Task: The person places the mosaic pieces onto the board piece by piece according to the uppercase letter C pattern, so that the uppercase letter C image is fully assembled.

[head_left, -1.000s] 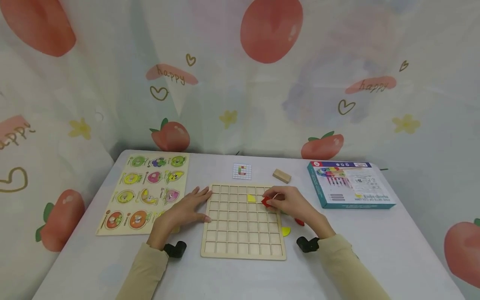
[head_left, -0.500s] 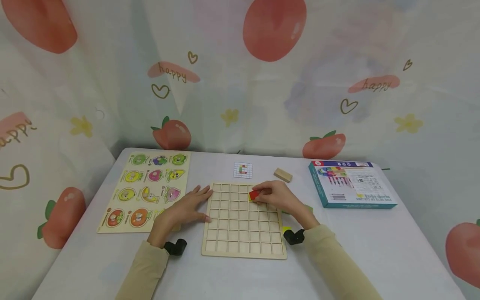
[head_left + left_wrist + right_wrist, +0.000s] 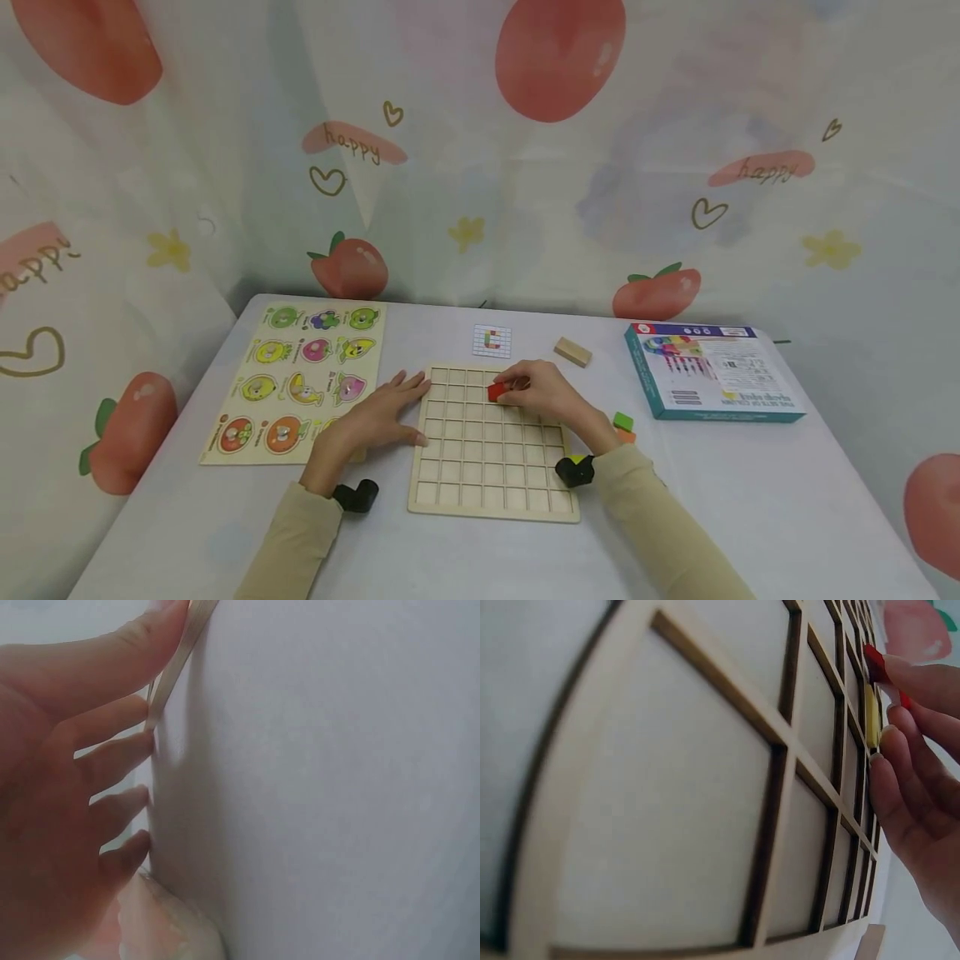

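Note:
A square wooden grid board (image 3: pixel 491 515) lies in the middle of the table. Over its upper part my right hand (image 3: pixel 543 390) pinches a small red tile (image 3: pixel 497 392) between thumb and fingertips, close above the cells. The right wrist view shows a yellow tile (image 3: pixel 872 716) in the grid right beside the red one; in the head view the hand hides it. My left hand (image 3: pixel 375 419) rests along the board's left edge, fingers spread and thumb tip on the rim. In the left wrist view its fingers (image 3: pixel 116 761) show beside the white tabletop.
A small printed card (image 3: pixel 492 341) and a wooden block (image 3: pixel 573 352) lie behind the board. Right of it are green (image 3: pixel 623 422), orange (image 3: pixel 625 437) and yellow (image 3: pixel 577 459) pieces. A fruit puzzle board (image 3: pixel 251 390) lies left, a flat teal box (image 3: pixel 716 375) at right.
My right hand has carried the red tile leftward across the board's upper rows, uncovering the green and orange pieces at right. The left hand has stayed at the board's edge.

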Available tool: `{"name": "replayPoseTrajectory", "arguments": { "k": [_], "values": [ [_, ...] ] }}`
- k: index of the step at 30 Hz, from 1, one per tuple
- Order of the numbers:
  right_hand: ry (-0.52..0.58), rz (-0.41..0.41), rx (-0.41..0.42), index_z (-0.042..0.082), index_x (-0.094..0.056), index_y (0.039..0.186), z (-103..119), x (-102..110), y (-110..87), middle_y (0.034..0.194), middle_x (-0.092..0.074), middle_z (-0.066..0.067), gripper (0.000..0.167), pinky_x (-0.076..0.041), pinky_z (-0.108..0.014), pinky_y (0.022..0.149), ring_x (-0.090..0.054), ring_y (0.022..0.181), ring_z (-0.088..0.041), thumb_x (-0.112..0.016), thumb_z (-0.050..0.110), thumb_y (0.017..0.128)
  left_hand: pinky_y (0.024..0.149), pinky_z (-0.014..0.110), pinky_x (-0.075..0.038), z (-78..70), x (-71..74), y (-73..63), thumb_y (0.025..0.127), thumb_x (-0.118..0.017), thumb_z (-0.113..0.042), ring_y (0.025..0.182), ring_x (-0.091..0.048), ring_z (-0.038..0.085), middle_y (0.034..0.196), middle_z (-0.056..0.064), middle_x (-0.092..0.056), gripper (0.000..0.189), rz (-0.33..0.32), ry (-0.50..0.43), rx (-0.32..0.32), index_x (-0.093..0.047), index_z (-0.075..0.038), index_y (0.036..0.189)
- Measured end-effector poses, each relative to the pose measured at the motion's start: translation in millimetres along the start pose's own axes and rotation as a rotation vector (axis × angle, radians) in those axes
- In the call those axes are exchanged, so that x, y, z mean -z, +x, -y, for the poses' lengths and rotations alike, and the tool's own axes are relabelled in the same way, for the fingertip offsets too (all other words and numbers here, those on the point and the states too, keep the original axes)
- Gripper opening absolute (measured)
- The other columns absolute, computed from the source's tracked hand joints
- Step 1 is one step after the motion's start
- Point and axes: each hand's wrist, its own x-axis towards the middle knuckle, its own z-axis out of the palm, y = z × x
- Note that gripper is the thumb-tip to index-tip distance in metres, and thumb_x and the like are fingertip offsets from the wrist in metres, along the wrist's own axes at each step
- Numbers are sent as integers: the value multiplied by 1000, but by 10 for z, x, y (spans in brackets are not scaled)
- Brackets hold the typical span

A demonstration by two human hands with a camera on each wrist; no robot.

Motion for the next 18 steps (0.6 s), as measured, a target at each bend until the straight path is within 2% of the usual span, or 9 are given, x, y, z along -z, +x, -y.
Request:
{"name": "replayPoseTrajectory", "arguments": {
  "k": [7,12,18],
  "values": [
    [-8,11,21,3,-77,111,6,-61,33,89,-69,-1,25,-51,-28,75,-59,80,-13,-81,12,88,127,61,-15,5,-11,0,83,-86,-30,161,-7,34,172,3,-22,94,-1,0,25,-36,-15,161],
    [-21,12,41,1,-76,111,-19,-73,22,87,-68,0,25,-51,-27,74,-57,77,-11,-80,9,88,126,63,-17,18,-20,24,82,-86,-30,161,-8,35,171,4,-23,94,-4,1,18,-37,-13,160],
    [-5,-18,3,6,-75,115,-32,-40,-62,89,-69,1,24,-51,-28,77,-58,80,-13,-75,8,91,125,64,-18,-5,-5,13,82,-87,-30,160,-10,36,171,5,-26,93,-11,-1,20,-39,-12,159]
  ]
}}
